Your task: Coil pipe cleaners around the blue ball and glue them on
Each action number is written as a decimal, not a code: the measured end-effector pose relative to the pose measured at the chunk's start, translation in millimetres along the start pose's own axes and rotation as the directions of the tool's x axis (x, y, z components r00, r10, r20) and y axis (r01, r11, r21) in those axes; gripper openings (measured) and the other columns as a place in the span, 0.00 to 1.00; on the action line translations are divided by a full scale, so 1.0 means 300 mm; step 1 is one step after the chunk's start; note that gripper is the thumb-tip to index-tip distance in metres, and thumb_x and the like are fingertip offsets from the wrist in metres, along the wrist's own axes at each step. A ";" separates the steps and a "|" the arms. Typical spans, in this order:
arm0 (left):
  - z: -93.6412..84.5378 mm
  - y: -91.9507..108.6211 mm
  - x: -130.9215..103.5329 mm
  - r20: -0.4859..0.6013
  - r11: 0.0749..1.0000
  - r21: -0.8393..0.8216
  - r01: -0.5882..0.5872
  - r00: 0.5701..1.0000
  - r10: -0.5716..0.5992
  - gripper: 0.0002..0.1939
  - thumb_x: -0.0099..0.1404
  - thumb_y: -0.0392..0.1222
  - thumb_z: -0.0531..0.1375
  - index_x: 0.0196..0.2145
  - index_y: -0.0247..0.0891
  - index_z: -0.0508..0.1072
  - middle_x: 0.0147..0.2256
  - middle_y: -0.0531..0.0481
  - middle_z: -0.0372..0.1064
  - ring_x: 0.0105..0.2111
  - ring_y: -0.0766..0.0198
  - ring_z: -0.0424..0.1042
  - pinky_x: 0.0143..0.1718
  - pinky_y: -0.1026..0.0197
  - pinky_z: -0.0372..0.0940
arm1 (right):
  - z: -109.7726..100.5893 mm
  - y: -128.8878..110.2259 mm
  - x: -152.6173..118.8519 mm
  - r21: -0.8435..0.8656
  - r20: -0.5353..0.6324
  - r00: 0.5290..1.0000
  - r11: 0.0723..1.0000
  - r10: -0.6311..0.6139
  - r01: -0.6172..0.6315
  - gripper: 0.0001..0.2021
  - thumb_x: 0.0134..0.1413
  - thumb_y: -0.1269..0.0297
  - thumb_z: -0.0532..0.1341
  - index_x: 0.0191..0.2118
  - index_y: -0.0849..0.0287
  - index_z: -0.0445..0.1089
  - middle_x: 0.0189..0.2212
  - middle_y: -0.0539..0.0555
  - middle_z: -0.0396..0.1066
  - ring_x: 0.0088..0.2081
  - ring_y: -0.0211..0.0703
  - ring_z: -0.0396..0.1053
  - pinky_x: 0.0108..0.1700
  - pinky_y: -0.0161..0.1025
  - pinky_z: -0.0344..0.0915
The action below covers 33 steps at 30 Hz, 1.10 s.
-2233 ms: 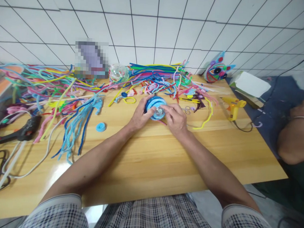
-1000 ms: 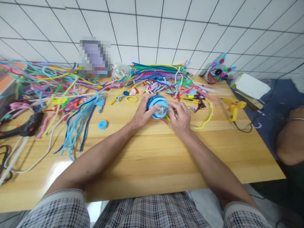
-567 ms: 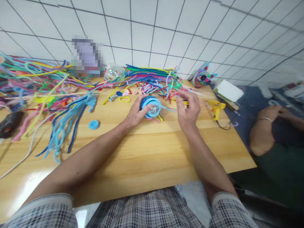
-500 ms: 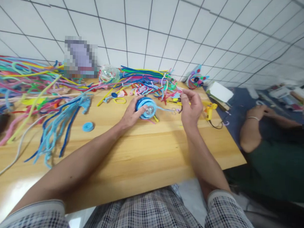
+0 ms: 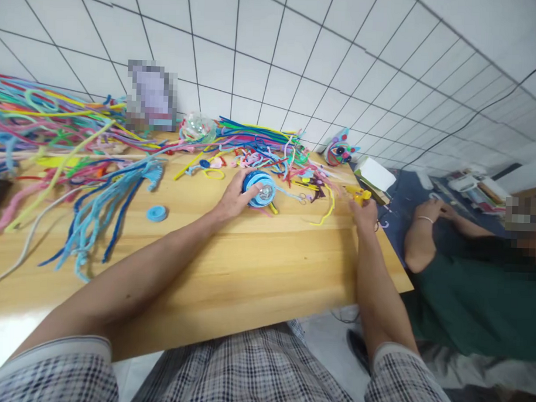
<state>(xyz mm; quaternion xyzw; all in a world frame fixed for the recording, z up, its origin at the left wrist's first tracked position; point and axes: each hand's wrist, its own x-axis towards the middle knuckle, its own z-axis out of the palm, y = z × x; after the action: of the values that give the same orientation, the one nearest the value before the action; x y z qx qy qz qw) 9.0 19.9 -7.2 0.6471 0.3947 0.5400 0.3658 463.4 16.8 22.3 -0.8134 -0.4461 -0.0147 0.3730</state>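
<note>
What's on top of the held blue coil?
The left hand lays its thumb across the pipe-cleaner coil, beside its clear centre. What the thumb covers and the underside are hidden.

From my end I'd call this a craft workshop: fuzzy coloured stems [image 5: 69, 115] are heaped on a wooden table [image 5: 247, 282] from far left to upper centre, a yellow glue gun [image 5: 361, 195] shows right of centre, and a bright animal head [image 5: 339, 151] stands before a white tiled wall [image 5: 259, 25].
</note>
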 end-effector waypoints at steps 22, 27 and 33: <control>-0.003 0.030 -0.001 0.032 0.994 0.082 -0.065 0.998 0.063 0.30 0.75 0.61 0.62 0.64 0.39 0.69 0.63 0.39 0.73 0.63 0.48 0.73 0.69 0.44 0.67 | -0.018 -0.377 -0.477 0.426 0.094 0.469 0.461 -0.878 0.778 0.14 0.69 0.60 0.66 0.57 0.52 0.76 0.51 0.59 0.85 0.53 0.56 0.84 0.58 0.54 0.81; -0.005 0.035 -0.002 0.033 0.994 0.084 -0.070 0.997 0.067 0.30 0.75 0.62 0.61 0.64 0.40 0.69 0.64 0.38 0.72 0.63 0.49 0.73 0.69 0.44 0.67 | 0.012 -0.360 -0.457 0.354 0.106 0.399 0.409 -0.911 0.841 0.14 0.71 0.62 0.63 0.59 0.53 0.74 0.51 0.59 0.84 0.51 0.55 0.84 0.54 0.51 0.82; -0.004 0.034 -0.003 0.041 0.995 0.079 -0.061 0.998 0.057 0.30 0.75 0.61 0.62 0.65 0.40 0.68 0.64 0.38 0.72 0.63 0.48 0.73 0.70 0.43 0.67 | 0.037 -0.366 -0.459 0.350 0.106 0.363 0.376 -0.926 0.858 0.17 0.71 0.65 0.61 0.62 0.52 0.71 0.53 0.60 0.84 0.54 0.56 0.83 0.59 0.55 0.80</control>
<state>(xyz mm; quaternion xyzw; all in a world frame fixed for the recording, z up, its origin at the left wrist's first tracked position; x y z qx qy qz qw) 8.8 14.8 1.7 0.6829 0.3896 0.5218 0.3310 296.3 -39.1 30.5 -0.3789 -0.8639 -0.0458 0.3286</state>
